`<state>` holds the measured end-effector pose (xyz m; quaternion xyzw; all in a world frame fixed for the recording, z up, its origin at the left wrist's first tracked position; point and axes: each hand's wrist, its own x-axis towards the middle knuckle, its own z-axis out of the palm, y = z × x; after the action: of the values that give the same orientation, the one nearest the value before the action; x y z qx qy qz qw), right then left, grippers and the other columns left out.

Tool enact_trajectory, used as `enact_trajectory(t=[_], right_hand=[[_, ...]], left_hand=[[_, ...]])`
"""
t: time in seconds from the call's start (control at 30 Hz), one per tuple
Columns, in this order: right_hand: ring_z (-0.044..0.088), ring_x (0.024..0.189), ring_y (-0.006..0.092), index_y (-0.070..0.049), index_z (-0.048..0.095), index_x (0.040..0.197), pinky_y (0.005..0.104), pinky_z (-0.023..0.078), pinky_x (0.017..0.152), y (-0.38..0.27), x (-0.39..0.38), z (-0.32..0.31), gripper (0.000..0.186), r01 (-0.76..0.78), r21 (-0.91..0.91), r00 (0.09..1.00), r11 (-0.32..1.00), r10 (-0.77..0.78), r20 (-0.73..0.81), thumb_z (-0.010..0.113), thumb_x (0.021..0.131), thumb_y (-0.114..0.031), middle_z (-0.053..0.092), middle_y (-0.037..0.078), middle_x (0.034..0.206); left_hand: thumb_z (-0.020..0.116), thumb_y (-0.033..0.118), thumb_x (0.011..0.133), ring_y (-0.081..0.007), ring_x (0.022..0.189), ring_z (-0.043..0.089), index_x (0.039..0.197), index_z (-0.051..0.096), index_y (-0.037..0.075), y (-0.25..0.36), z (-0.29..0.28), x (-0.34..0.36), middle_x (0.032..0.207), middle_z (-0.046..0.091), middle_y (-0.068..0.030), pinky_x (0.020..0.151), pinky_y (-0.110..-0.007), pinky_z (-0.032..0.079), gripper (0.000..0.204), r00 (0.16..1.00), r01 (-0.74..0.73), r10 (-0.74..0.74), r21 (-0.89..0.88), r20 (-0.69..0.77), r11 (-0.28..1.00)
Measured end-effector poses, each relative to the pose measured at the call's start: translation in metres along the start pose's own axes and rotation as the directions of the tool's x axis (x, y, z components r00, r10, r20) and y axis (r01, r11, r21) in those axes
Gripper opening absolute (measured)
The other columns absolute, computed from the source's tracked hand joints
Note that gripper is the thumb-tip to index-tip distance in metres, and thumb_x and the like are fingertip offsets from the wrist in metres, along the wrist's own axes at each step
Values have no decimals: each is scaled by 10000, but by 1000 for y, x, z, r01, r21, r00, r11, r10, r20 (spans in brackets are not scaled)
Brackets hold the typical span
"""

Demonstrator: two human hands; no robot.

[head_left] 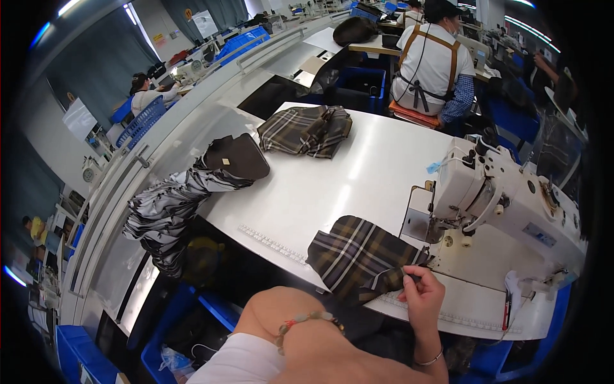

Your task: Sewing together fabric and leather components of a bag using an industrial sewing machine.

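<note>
A dark plaid fabric piece (358, 253) with brown, black and white checks lies over the front edge of the white sewing table (371, 169). My right hand (422, 297) pinches its near right corner between thumb and fingers. To the right of the cloth stands a white sewing machine (505, 192), its needle area close to the cloth's upper right side. My left arm is bent back toward me, a beaded bracelet (310, 323) around its wrist. Only part of my left hand (339, 360) shows at the lower edge; its fingers are hidden.
Another plaid bundle (307, 131) and a black-and-white gathered fabric pile (169, 211) with a dark brown panel (240, 160) lie farther left. Small red-handled snips (506, 312) rest at the front right. Beyond the table sits a co-worker (428, 64); a metal rail (128, 173) curves along the left.
</note>
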<state>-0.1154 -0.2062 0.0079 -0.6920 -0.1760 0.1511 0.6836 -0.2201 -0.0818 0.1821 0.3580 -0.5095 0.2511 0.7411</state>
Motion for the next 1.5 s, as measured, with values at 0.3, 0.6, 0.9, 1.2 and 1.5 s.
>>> enact_trajectory(t=[0.3, 0.6, 0.9, 1.2, 1.5], right_hand=[[579, 550, 39, 34, 682, 1059, 189, 487, 522, 1, 5, -4, 151, -21, -18, 1000, 1000, 21, 5, 625, 919, 26, 637, 12, 735], [597, 584, 41, 23, 689, 1052, 214, 531, 545, 5, 1, -3, 141, -18, -10, 999, 1000, 18, 39, 640, 925, -13, 647, 15, 731], [609, 549, 60, 23, 684, 1036, 207, 488, 520, 1, 4, -2, 128, 61, -53, 998, 997, -60, 20, 641, 919, -10, 650, 24, 681], [604, 560, 53, 27, 683, 1034, 201, 492, 527, 1, 4, -2, 128, 65, -47, 997, 997, -63, 43, 638, 922, -14, 645, 18, 691], [609, 582, 61, 17, 691, 1033, 210, 500, 541, -4, 4, -1, 128, 48, -48, 998, 998, -46, 43, 639, 920, -16, 637, 24, 700]], left_hand=[[413, 531, 1033, -330, 1168, 601, 1256, 548, -143, -68, 11, 2, 1257, 615, -274, 991, -364, 471, 722, 928, 349, -180, -591, 327, 727], [326, 564, 1040, -320, 1040, 660, 1172, 629, -104, -17, -3, 23, 1160, 675, -239, 934, -417, 502, 745, 864, 501, -495, -47, 91, 864], [647, 114, 945, -205, 776, 596, 793, 617, 51, -27, 98, 37, 798, 594, -72, 713, -281, 517, 167, 539, -91, 7, -50, -842, 995], [738, 47, 869, -262, 828, 644, 943, 730, 20, -16, 0, 9, 976, 670, -130, 749, -330, 560, 80, 989, 94, -106, -116, -103, 989], [750, 71, 869, -280, 867, 656, 942, 723, 21, -18, -6, 16, 1032, 680, -142, 767, -371, 568, 92, 998, 68, -68, -91, -2, 993]])
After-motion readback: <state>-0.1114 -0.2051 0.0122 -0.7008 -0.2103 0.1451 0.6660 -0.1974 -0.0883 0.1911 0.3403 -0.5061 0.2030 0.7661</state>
